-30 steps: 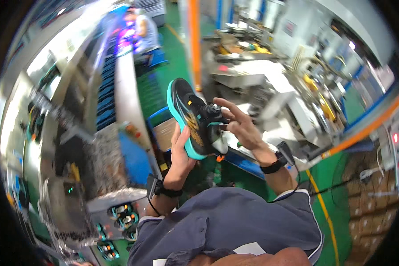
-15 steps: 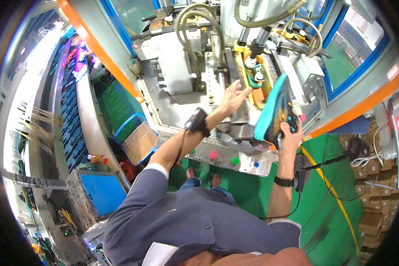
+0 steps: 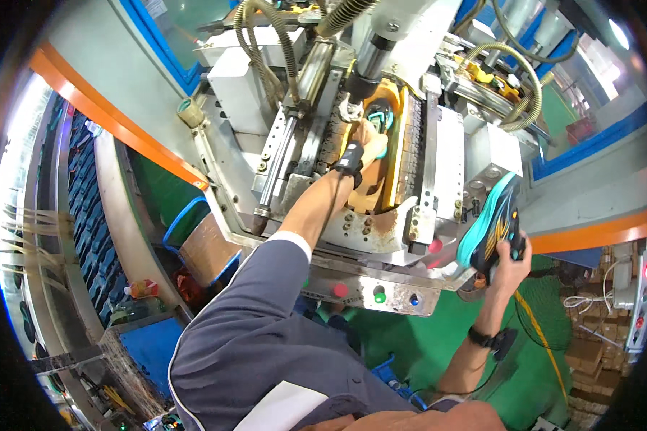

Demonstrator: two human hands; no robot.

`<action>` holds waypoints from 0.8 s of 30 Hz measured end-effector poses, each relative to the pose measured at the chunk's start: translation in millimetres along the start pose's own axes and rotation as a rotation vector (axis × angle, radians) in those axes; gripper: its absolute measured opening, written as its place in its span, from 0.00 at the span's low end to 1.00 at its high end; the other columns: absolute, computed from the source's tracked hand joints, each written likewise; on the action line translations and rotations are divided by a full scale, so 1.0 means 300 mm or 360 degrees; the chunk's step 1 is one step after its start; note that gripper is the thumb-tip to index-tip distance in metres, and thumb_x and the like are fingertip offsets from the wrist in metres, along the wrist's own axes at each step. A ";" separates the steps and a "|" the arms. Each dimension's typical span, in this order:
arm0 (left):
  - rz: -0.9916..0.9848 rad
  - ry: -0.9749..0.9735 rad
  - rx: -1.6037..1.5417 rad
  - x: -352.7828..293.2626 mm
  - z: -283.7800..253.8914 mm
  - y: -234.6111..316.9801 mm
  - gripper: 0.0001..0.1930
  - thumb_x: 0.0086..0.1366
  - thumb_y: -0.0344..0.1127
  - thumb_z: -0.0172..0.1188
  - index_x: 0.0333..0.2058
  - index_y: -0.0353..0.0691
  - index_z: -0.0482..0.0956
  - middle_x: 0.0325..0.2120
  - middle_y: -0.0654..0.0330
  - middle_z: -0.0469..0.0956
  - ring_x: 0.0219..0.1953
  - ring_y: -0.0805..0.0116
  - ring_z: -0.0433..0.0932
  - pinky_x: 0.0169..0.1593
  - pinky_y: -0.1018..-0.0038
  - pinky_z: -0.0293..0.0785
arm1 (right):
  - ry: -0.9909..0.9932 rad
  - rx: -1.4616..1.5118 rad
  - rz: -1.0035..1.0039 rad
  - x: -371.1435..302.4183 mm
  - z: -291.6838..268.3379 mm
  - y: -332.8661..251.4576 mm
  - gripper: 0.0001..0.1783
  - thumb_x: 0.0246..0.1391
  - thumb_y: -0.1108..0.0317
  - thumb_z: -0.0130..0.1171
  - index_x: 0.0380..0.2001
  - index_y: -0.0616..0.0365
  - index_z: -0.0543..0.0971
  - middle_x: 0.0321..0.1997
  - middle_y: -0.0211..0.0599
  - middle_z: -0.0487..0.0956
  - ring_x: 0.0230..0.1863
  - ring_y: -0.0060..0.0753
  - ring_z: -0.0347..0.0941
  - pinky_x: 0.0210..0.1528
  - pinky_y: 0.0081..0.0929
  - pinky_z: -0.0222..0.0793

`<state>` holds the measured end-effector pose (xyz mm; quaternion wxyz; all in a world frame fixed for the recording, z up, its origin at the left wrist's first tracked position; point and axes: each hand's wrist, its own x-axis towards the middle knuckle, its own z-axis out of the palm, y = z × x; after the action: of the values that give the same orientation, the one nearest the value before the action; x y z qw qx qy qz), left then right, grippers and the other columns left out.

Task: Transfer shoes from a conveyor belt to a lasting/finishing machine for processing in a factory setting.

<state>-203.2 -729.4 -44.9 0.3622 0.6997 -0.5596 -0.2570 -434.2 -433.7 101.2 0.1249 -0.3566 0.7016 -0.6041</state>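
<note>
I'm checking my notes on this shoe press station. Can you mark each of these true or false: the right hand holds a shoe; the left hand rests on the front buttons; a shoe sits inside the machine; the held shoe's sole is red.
1. The right hand holds a shoe: true.
2. The left hand rests on the front buttons: false, it reaches into the machine.
3. A shoe sits inside the machine: true, a teal shoe in the press lies by the left hand.
4. The held shoe's sole is red: false, it is teal.
</note>
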 end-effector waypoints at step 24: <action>-0.0909 0.0760 -0.1848 -1.277 -1.318 -0.497 0.23 0.60 0.25 0.57 0.54 0.27 0.67 0.48 0.55 0.75 0.49 0.65 0.75 0.56 0.68 0.70 | -0.1171 -0.0944 -0.0719 -0.087 1.170 -0.047 0.23 0.49 0.63 0.57 0.45 0.67 0.70 0.50 0.57 0.75 0.48 0.53 0.75 0.50 0.42 0.71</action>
<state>95.8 -254.8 58.8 0.7098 0.5498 -0.0301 -0.4393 -197.8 -683.1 23.8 0.1234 -0.7077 0.6579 -0.2261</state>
